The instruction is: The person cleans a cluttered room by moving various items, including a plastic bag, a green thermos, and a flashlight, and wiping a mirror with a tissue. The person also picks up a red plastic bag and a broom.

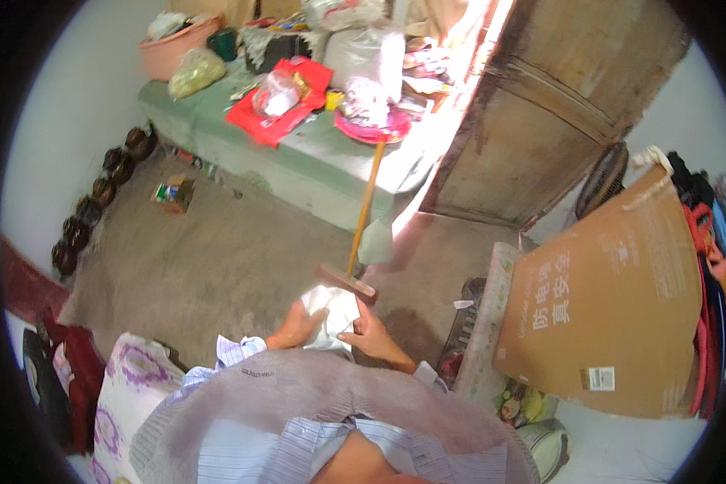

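A crumpled white cloth or soft sheet (330,311) is held in front of my waist; its exact kind cannot be made out. My left hand (297,325) grips its left edge, with the thumb lying on top. On the other side my right hand (372,334) pinches the right edge between thumb and fingers. The lower part of the white piece is hidden behind my grey knitted vest. Just beyond my hands, a push broom (346,283) has its head on the floor and its yellow handle leaning against the green ledge.
A green ledge (218,130) bears a pink basin (178,48), a red bag (281,100) and plastic bags. Dark round jars (103,190) line the left wall. A small open box (174,193) sits on the floor. At right stand a large cardboard sheet (599,302) and a wooden door (538,115).
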